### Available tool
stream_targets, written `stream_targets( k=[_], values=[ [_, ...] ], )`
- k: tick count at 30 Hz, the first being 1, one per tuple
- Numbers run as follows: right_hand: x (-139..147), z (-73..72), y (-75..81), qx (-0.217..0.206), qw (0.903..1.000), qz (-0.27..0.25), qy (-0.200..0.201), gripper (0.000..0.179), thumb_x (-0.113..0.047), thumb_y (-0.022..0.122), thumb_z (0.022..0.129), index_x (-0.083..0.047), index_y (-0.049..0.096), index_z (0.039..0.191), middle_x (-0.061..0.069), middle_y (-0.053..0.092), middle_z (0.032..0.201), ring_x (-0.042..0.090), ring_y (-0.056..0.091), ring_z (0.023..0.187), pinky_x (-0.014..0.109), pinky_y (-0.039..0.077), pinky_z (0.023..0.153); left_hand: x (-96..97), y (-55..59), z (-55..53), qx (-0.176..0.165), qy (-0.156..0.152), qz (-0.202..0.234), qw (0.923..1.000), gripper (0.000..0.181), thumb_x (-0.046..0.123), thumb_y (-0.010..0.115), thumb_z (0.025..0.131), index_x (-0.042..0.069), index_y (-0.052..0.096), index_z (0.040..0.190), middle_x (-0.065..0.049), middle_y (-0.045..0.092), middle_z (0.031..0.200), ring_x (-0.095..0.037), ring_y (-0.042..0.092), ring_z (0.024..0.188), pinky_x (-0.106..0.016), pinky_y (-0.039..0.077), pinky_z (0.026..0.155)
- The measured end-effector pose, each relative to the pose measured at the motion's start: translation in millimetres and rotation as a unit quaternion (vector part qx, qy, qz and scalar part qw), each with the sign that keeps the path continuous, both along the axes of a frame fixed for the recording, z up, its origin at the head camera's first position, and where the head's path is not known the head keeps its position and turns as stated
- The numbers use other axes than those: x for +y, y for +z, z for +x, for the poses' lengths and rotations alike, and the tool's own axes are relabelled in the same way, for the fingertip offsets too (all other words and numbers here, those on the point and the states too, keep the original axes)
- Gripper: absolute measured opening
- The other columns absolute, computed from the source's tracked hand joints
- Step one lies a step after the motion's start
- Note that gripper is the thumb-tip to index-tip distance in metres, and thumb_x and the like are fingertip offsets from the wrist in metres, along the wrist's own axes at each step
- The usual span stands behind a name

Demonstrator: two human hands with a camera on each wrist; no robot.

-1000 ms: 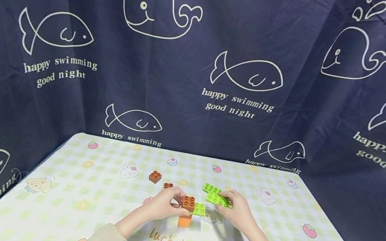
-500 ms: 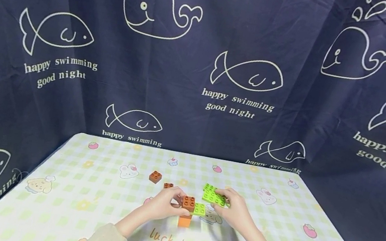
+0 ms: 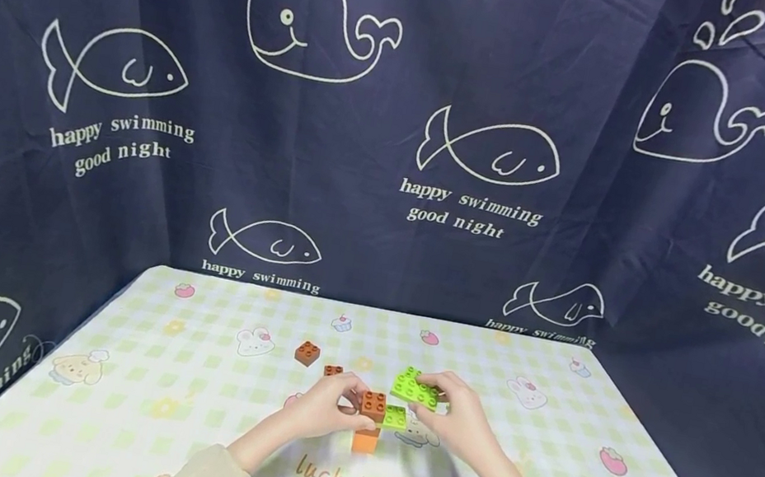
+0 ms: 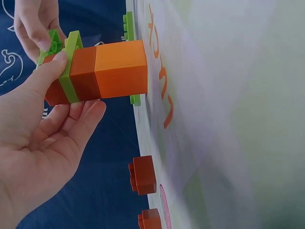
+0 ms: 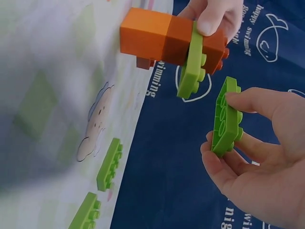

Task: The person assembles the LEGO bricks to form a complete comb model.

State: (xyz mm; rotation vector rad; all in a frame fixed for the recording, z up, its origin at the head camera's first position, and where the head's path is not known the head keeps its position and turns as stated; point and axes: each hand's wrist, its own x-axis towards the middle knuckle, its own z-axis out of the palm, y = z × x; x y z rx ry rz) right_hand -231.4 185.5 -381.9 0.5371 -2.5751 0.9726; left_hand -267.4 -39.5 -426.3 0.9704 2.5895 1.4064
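A small stack of toy building bricks stands mid-table: an orange brick (image 4: 121, 69) at the bottom, a brown brick (image 4: 85, 78), a green plate (image 4: 70, 71) jutting to the right, and another brown brick (image 3: 374, 404) on top. My left hand (image 3: 324, 406) grips the upper part of this stack, thumb near the jutting plate. In my right hand (image 5: 267, 157) a second green plate (image 5: 226, 119) is pinched between thumb and fingers, studs facing up. It is raised off the table, apart from the stack, just beyond and above the jutting plate in the head view.
Two loose brown bricks, one nearer (image 3: 333, 370) and one farther (image 3: 307, 353), lie behind my left hand. Beneath the right hand, loose green plates (image 5: 109, 164) lie on the patterned tablecloth (image 3: 181, 373). A dark blue curtain (image 3: 364, 261) hangs behind the table.
My right hand has carried its green plate leftward, closer to the stack, partly covering the loose green pieces behind. The left hand keeps its grip on the stack in place.
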Motion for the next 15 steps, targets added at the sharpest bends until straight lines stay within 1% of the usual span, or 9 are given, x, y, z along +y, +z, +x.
stream_targets(
  k=[6, 10, 15],
  values=[
    [-4.1, 1.3, 1.0, -0.005, 0.9999, 0.01, 0.004, 0.034, -0.007, 0.074, 0.075, -0.004, 0.066, 0.107, 0.005, 0.066, 0.102, 0.019, 0.061, 0.091, 0.031, 0.055, 0.081, -0.5, -1.7, -0.1, 0.004, 0.002, -0.004, 1.0, 0.031, 0.03, 0.074, 0.08, 0.012, 0.062, 0.101, 0.005, 0.06, 0.093, -0.008, 0.059, 0.088, -0.016, 0.052, 0.075],
    [-5.6, 1.6, 1.0, 0.002, 0.9998, 0.017, 0.014, 0.035, -0.01, 0.074, 0.076, -0.004, 0.066, 0.109, 0.004, 0.066, 0.103, 0.019, 0.06, 0.091, 0.034, 0.055, 0.081, -0.3, -2.8, -0.9, 0.005, 0.003, -0.005, 1.0, 0.03, 0.03, 0.074, 0.08, 0.012, 0.062, 0.101, 0.006, 0.06, 0.092, -0.008, 0.059, 0.088, -0.016, 0.052, 0.075],
    [-9.0, 2.8, 3.2, -0.002, 0.9996, 0.02, 0.021, 0.035, -0.013, 0.074, 0.076, -0.008, 0.067, 0.11, 0.001, 0.065, 0.1, 0.018, 0.059, 0.092, 0.039, 0.054, 0.082, -0.2, -3.6, -1.6, 0.006, 0.001, -0.002, 1.0, 0.029, 0.029, 0.074, 0.08, 0.013, 0.062, 0.1, 0.006, 0.06, 0.093, -0.007, 0.059, 0.088, -0.015, 0.052, 0.075]
  ],
)
